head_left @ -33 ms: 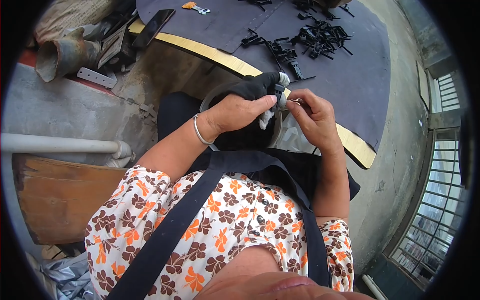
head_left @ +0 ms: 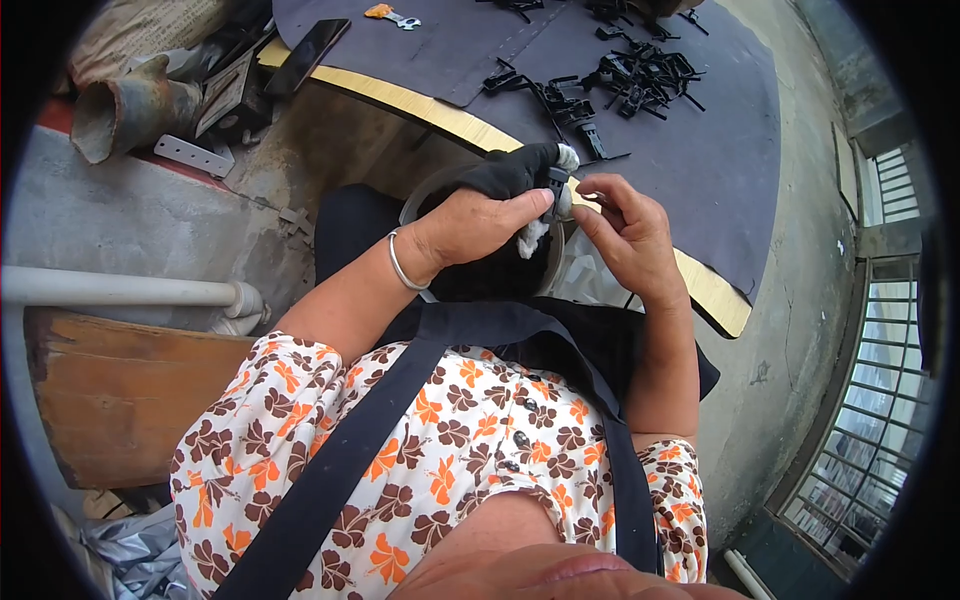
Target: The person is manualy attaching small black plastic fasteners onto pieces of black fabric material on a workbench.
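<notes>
Two bare-wristed arms were seen, a bracelet [head_left: 400, 262] being worn on the left. By the left hand [head_left: 465, 222], whose fingers were covered by a black glove [head_left: 503, 177] with whitish ends, a small dark part [head_left: 557, 182] was gripped, the bare thumb being pressed against its side. The part was held up in front of the tabletop [head_left: 715, 175], close to the middle of its near edge in view and above a bucket [head_left: 407, 209]. On the part's right side a pale rounded piece [head_left: 566, 205] was noted. The right hand [head_left: 635, 240], ungloved, was placed just beside that piece, with fingers curled and thumb and forefinger slightly parted; whether anything fine was pinched there could not be told.

Tabletop: dark covering, near edge trimmed in yellow. A heap of black parts [head_left: 645, 77] was spread toward the far side; a looser row of black parts [head_left: 565, 103] was strung out from it toward the near edge. A phone [head_left: 308, 57] was laid across the near edge at its left end. Toward the far left corner, a wrench [head_left: 404, 21] was set beside an orange scrap [head_left: 379, 10].
</notes>
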The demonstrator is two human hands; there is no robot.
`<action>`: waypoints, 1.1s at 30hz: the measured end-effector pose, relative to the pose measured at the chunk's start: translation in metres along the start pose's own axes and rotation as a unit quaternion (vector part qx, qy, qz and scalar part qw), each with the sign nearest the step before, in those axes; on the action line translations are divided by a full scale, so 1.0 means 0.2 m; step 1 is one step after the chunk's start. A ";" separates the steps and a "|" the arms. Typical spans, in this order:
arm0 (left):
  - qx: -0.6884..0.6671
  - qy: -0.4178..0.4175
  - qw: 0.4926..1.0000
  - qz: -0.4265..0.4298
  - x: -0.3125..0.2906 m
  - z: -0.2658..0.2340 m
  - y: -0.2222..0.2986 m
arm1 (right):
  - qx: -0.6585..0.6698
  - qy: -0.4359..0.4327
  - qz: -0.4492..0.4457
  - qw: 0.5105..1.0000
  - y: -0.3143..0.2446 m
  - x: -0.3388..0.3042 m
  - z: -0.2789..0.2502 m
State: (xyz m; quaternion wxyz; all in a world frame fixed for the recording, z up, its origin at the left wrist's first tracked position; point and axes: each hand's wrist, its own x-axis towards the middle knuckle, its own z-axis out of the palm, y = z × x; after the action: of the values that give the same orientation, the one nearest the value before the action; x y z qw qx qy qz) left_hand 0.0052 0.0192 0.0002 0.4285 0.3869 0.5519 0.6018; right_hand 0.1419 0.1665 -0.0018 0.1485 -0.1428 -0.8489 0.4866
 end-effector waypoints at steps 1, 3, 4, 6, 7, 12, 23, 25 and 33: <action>0.000 0.001 1.000 0.001 0.00 -0.01 0.00 | -0.001 -0.001 -0.001 1.000 0.00 0.00 -0.01; -0.066 0.023 0.998 0.005 0.02 -0.02 0.00 | 0.021 -0.060 -0.020 0.998 0.01 -0.01 -0.03; -0.047 0.013 0.999 -0.004 0.01 -0.03 0.01 | 0.021 -0.059 -0.019 0.998 0.02 -0.01 -0.02; 0.092 0.014 0.995 0.045 0.02 -0.04 -0.04 | -0.005 0.011 -0.150 0.989 0.06 0.00 0.01; 0.230 0.017 0.969 0.093 0.02 -0.04 -0.06 | -0.004 0.011 -0.148 0.989 0.05 0.00 0.02; 0.295 -0.009 0.931 0.213 0.02 0.02 -0.01 | 0.134 0.075 -0.047 0.987 0.03 0.00 0.10; 0.147 -0.060 0.985 0.068 0.01 0.00 -0.01 | 0.127 0.082 -0.052 0.987 0.05 0.01 0.16; 0.148 -0.030 0.985 0.084 0.00 0.01 -0.03 | 0.154 0.064 -0.035 0.985 0.02 0.01 0.13; 0.214 0.032 0.971 0.103 0.00 0.02 0.00 | 0.018 -0.037 0.004 0.999 -0.02 -0.01 0.08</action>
State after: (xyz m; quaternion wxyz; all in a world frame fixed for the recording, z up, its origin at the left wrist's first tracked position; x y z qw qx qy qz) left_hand 0.0097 0.0215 -0.0001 0.2538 0.5052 0.6383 0.5224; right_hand 0.1362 0.1513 -0.0057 0.1173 -0.1252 -0.8444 0.5075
